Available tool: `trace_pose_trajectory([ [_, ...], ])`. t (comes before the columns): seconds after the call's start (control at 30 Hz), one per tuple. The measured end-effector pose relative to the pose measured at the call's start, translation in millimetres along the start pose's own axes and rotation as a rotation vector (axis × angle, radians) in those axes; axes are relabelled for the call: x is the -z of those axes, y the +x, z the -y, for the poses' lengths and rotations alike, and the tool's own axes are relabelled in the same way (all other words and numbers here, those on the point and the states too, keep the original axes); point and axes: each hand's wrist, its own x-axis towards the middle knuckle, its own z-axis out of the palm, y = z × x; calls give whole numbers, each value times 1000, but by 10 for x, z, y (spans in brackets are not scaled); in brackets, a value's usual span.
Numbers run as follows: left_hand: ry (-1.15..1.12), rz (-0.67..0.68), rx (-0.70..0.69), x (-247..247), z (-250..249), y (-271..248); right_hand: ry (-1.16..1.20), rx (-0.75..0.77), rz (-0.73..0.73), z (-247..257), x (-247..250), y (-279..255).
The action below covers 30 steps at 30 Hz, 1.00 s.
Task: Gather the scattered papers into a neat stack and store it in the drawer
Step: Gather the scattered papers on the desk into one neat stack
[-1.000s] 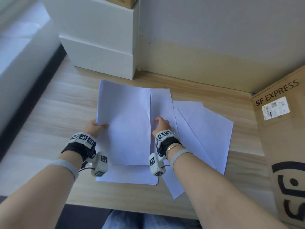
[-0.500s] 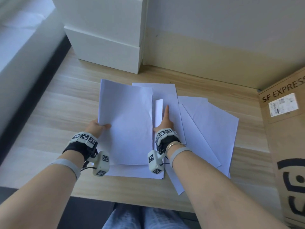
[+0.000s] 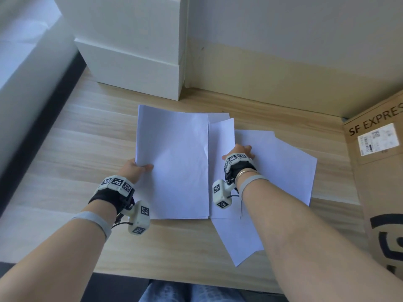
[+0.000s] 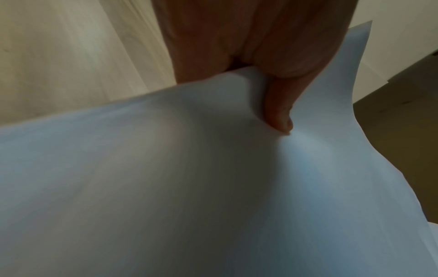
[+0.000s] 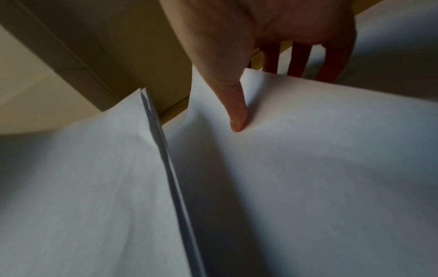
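Note:
Several white sheets lie on the wooden table (image 3: 72, 149). My left hand (image 3: 142, 167) pinches the left edge of the gathered paper stack (image 3: 174, 162), thumb (image 4: 279, 114) on top of the stack (image 4: 213, 187). My right hand (image 3: 239, 150) grips the right edge of a single sheet (image 3: 221, 144) beside the stack, with its thumb (image 5: 237, 118) on top and fingers (image 5: 298, 61) curled under the edge of that sheet (image 5: 308, 168). More loose sheets (image 3: 283, 168) fan out to the right, and one loose sheet (image 3: 239, 240) sticks out toward the table's front edge.
A white drawer unit (image 3: 139, 62) stands at the back left against the wall. A tall cardboard box (image 3: 381, 182) marked SF EXPRESS blocks the right side. A pale ledge (image 3: 26, 73) runs along the left. The table's front edge is near my legs.
My right hand moved right: a stretched finger lay flat on a sheet, now the hand grips that sheet's right edge. My left hand keeps its pinch on the stack.

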Motion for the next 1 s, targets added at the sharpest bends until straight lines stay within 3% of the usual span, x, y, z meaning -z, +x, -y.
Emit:
trace_pose_trajectory([
  [0.37,27,31,-5,-113,-119,85,270,153,13,-128,-2,95],
  [0.47,16,56,-8,-170,-175,70,350,134,37,-205,146,72],
  [0.67,52,114,-17,-330,-296,20,2,11,151,-631,369,34],
  [0.87,93,149,-27,-515,-331,-18,-118,-92,94,-974,231,-82],
  [1.0,118,166,-23,-604,-311,-58,-42,-78,61,-1080,43,-138],
])
